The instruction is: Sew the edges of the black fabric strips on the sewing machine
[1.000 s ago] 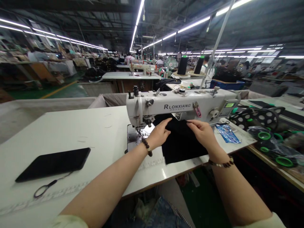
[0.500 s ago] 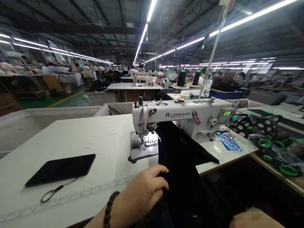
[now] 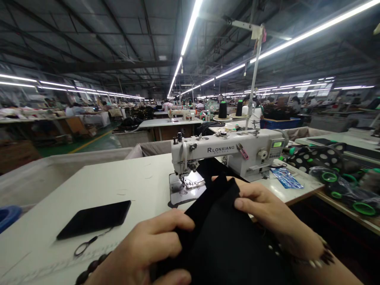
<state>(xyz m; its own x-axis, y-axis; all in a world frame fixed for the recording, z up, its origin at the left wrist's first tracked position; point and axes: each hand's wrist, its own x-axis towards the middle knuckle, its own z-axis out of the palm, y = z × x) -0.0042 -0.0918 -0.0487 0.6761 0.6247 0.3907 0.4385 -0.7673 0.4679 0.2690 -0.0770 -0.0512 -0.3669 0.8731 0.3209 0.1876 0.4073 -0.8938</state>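
Observation:
Black fabric (image 3: 222, 237) is lifted in front of the sewing machine (image 3: 208, 148), its top edge raised near the needle area. My right hand (image 3: 258, 200) pinches that upper edge between thumb and fingers. Lower down on the left, my left hand (image 3: 154, 241) has its curled fingers around the fabric's left edge; the fingertips are partly hidden. More black cloth lies under the machine arm, behind the raised piece. The lit metal needle plate (image 3: 181, 194) has no cloth on it.
A black phone (image 3: 95, 218) with a ring strap (image 3: 84, 246) lies on the white table (image 3: 142, 182), above a measuring tape (image 3: 62, 267). A blue packet (image 3: 286, 178) rests right of the machine. Thread cones (image 3: 329, 177) in plastic are at far right. Fabric bins (image 3: 89, 164) border the table.
My right hand has come up from the lower right and now grips the fabric's upper edge. The fabric has been raised off the table, and my left hand has moved left and nearer the camera.

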